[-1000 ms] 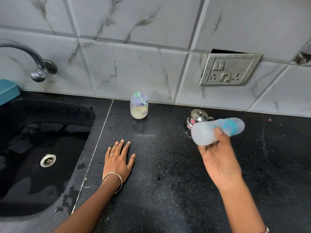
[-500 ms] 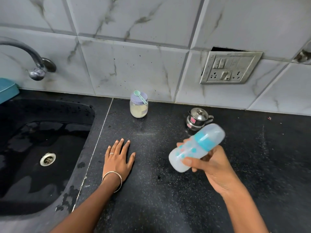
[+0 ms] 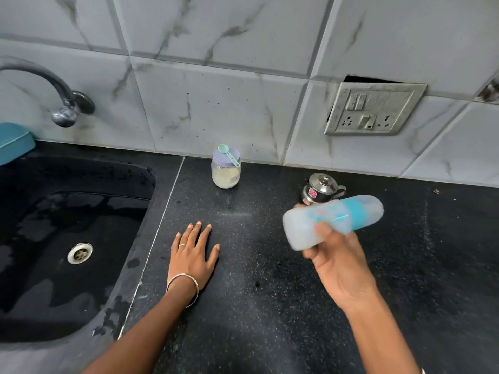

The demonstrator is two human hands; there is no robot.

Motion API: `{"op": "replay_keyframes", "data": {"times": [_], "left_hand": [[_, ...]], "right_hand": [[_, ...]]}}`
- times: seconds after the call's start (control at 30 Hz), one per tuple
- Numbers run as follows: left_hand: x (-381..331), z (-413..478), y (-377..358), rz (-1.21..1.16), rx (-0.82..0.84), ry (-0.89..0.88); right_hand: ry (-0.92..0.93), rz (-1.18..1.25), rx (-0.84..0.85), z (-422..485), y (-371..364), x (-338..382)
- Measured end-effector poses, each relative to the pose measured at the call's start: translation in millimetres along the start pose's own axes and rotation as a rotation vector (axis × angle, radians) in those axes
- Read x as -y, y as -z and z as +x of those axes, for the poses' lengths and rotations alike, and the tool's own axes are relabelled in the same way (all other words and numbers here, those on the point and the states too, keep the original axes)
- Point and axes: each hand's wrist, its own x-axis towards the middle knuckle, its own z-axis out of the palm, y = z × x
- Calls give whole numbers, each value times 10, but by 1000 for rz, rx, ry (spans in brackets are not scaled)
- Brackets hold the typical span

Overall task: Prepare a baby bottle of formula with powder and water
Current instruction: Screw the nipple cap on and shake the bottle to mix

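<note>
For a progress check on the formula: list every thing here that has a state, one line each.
Baby bottle: capped, tipped almost sideways in the air, blurred.
Right hand: grips the baby bottle.
Left hand: flat on the counter, fingers straight.
Powder jar: upright, lid on, part full.
Scoop: lying on the jar's lid.
Steel kettle: upright, lid on.
Tap: no water running.
Sink: wet, not filled.

Nothing legible on inspection. The red sticker (image 3: 313,193) on the steel pot (image 3: 322,184), the pale label (image 3: 235,179) on the powder jar (image 3: 224,175) and the print on the baby bottle (image 3: 332,221) are all too blurred to read.
</note>
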Motion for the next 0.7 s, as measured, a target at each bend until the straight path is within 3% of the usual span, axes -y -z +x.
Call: {"op": "replay_keyframes", "data": {"times": [0.1, 0.27, 0.4, 0.57, 0.7], "left_hand": [[-4, 4, 10, 5, 5, -1], [-17, -4, 20, 0, 7, 3], [-15, 0, 31, 15, 18, 3], [-16, -2, 32, 18, 23, 6], [-17, 1, 34, 19, 22, 4]], "right_hand": [[-95, -354, 114, -57, -32, 3], [20, 39, -57, -13, 41, 6], [-105, -332, 76, -58, 32, -29], [-30, 52, -97, 13, 63, -31], [-171, -167, -18, 13, 89, -97]]}}
